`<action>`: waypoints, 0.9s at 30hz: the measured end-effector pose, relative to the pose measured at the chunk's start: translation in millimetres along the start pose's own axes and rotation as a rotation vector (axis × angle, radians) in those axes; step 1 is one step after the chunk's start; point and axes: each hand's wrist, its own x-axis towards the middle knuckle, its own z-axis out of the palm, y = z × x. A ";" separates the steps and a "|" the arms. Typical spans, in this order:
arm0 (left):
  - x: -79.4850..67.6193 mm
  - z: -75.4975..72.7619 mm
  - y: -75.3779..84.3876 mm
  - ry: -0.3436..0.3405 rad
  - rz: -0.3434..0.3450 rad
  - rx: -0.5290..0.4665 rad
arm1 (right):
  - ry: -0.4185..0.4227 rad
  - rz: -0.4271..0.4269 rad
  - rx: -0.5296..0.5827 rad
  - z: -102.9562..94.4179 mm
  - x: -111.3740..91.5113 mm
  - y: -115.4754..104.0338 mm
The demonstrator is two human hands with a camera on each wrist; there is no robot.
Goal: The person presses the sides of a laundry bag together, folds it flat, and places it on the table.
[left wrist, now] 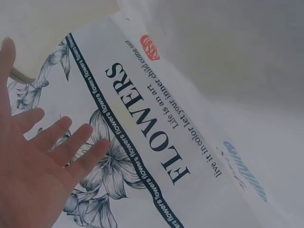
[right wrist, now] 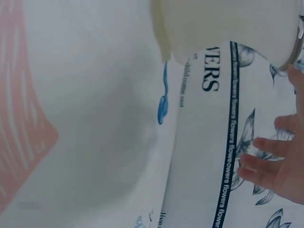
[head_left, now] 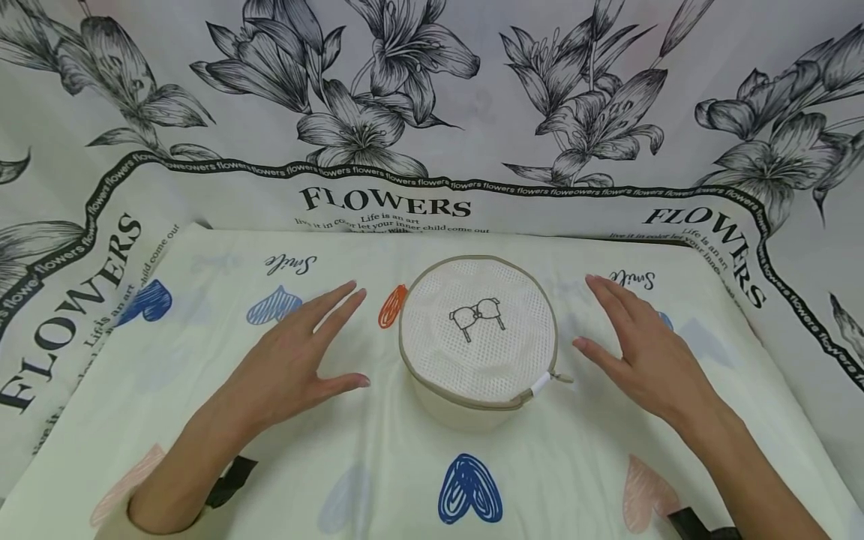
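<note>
A round, cream-white zippered mesh laundry bag stands upright on the cloth-covered surface, in the middle of the head view. Its flat top bears a black line drawing. A beige-trimmed zipper runs round the rim, and the zipper pull sticks out at the near right. My left hand hovers left of the bag, fingers spread and apart from it. On the other side my right hand is held likewise, thumb toward the bag. Neither hand touches anything. Part of the bag's side shows at the top of the right wrist view.
Beneath the bag lies a white cloth printed with hearts and the word Smile. Behind it and along both sides is a flower-printed sheet with FLOWERS lettering. Black straps show at the wrists.
</note>
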 end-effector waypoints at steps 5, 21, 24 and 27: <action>3.1 -0.6 4.1 0.014 -0.003 -0.029 | 0.021 0.012 0.101 -5.2 -1.0 -8.0; 12.4 -5.6 21.7 -0.018 -0.083 -0.253 | 0.007 -0.067 0.217 -15.8 4.6 -34.2; 14.4 -4.4 24.6 0.000 -0.091 -0.309 | -0.008 -0.073 0.263 -16.6 5.3 -36.7; 17.4 -3.7 27.7 0.008 -0.092 -0.377 | -0.025 -0.069 0.321 -16.2 6.1 -39.1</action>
